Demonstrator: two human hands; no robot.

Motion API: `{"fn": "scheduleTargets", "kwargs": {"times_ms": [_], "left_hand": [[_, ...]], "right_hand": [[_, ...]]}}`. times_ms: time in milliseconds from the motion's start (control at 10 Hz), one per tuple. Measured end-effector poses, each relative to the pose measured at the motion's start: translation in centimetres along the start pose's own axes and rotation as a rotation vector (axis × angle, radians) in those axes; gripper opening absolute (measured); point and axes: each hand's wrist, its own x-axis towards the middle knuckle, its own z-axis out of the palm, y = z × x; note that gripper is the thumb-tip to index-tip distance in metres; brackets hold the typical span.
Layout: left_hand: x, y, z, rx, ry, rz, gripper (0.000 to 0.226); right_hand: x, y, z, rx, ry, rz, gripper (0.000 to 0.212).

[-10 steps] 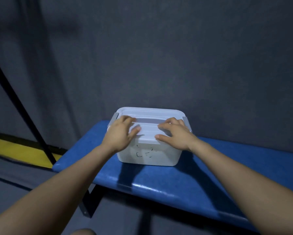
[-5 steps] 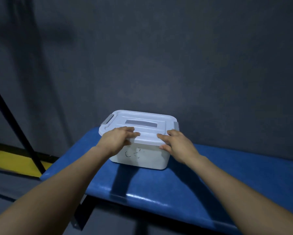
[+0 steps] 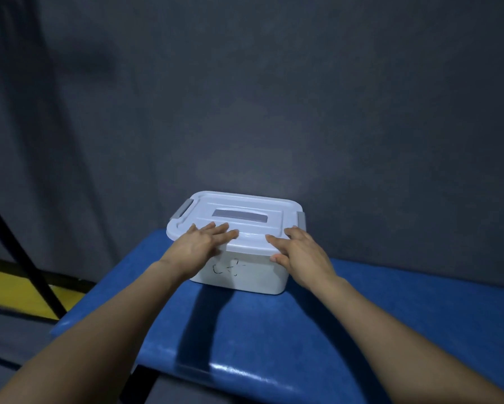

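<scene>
While both bare forearms reach in over the near edge of the blue tabletop [image 3: 274, 330], a person lays two hands on a white storage box [image 3: 253, 277] that stands on it; the box sits toward the far side, near the wall, with black scribbles [image 3: 227, 268] on its near face. At the box's near-left corner the left hand [image 3: 199, 243] rests flat on the lid [image 3: 253, 227], its fingers [image 3: 223, 228] straight and close together, gripping nothing; at the box's near-right corner the right hand [image 3: 300, 252] lies over the lid's rim, fingers straight and spread, the thumb against the front wall just under the rim, with no closed grip to be seen. By the look of it, the step in hand is steadying or pressing down the lid, which sits fully on; the next move probably calls for sliding each hand outward to the grey latches, one at the box's left end [image 3: 183, 209] and one at its right end [image 3: 301, 221], or inward to the grey handle [image 3: 240, 215] set in the lid's middle. Nothing lies between the hands and those parts; the dark grey wall [image 3: 274, 112] just behind the box may cramp any tilt backward. Well left of the box, and lower, a black pole [image 3: 20, 252] slants past a yellow strip [image 3: 8, 290] on the floor.
</scene>
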Motion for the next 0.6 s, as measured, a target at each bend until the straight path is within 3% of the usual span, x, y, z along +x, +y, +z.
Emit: {"fn": "scheduleTargets", "kwargs": {"times_ms": [300, 400, 500, 600], "left_hand": [[0.7, 0.3, -1.0, -0.018, -0.081, -0.063, 0.058], [1.2, 0.8, -2.3, 0.027, -0.177, -0.089, 0.063], [2.6, 2.0, -4.3, -0.091, -0.212, -0.146, 0.05], [5.1, 4.6, -5.8, -0.202, -0.025, -0.137, 0.042]], "right_hand": [[0.4, 0.2, -0.4, 0.02, -0.042, 0.009, 0.05], [0.7, 0.8, -0.5, 0.035, -0.091, -0.023, 0.05], [1.1, 1.8, -1.8, 0.2, -0.025, -0.017, 0.041], [2.3, 3.5, -4.4, 0.311, 0.046, 0.048, 0.041]]}}
